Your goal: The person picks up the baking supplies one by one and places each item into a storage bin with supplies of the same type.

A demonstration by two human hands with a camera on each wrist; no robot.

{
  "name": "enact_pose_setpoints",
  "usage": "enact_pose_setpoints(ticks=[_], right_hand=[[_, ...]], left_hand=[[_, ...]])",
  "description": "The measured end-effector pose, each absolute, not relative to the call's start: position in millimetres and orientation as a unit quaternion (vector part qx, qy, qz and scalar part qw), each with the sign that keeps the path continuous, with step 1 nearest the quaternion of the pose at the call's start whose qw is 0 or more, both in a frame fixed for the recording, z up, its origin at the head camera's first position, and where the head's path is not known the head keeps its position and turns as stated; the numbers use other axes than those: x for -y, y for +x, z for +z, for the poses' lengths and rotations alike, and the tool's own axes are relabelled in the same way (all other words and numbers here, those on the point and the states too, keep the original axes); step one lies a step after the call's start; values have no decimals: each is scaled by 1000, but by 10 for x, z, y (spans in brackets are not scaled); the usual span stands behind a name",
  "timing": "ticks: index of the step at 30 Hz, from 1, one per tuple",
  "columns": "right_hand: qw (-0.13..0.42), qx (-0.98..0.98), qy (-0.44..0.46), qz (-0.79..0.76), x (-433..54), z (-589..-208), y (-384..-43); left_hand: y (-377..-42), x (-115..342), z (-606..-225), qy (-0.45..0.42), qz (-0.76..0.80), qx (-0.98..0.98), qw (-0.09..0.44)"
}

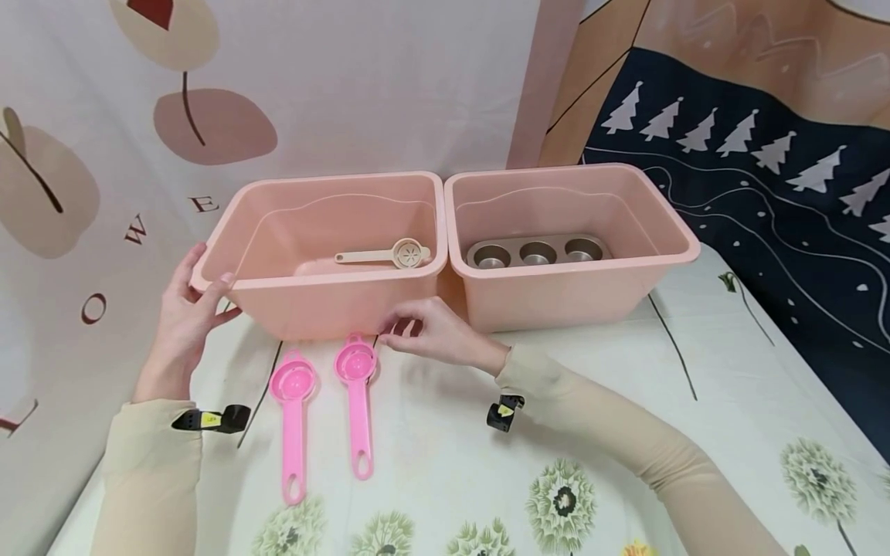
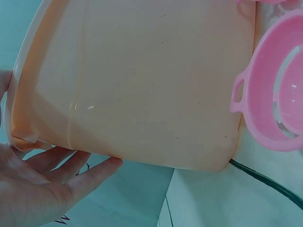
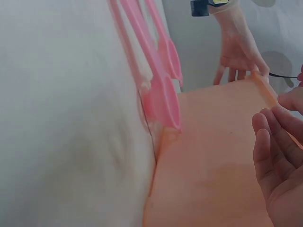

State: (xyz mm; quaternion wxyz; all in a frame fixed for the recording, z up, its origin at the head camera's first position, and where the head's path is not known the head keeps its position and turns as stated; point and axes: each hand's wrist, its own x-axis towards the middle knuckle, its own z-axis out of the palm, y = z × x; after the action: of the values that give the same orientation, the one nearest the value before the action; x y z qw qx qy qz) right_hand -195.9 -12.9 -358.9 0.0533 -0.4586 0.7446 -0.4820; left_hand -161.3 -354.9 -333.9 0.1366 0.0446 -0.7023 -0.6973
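While gripping a left-end corner of the left bin (image 1: pixel 313 310) with the left hand (image 1: pixel 179 328), thumb over the rim, see nothing held in the right hand (image 1: pixel 441 330), fingers loosely curled to a narrow gap before the bin's front wall; find the right pink separator (image 1: pixel 359 425) on the table (image 1: pixel 452 440) just beside those fingertips, and the left pink separator (image 1: pixel 293 440) near it, cups toward the bin; judge likeliest a knocked cup, from working close against the wall, or a tilted bin, from pulling on the rim; mind the raised rim before the beige separator (image 1: pixel 391 255) inside; note the right bin (image 1: pixel 549 301) close alongside, holding a muffin pan (image 1: pixel 514 251), and more open room rightward along the table.
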Motion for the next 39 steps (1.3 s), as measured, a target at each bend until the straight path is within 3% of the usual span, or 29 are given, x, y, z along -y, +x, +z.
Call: enact_pose_setpoints(ticks=[23, 33, 39], right_hand=[[172, -728, -409, -522, 277, -3950, -1752], [235, -772, -418, -417, 369, -4098, -1641], [227, -807, -400, -371, 415, -4118, -1588]], left_hand=[[-1612, 3548, -3345, 44, -696, 704, 137], [-1608, 3541, -3355, 41, -698, 701, 140], [-1602, 3541, -3363, 40, -697, 702, 142]])
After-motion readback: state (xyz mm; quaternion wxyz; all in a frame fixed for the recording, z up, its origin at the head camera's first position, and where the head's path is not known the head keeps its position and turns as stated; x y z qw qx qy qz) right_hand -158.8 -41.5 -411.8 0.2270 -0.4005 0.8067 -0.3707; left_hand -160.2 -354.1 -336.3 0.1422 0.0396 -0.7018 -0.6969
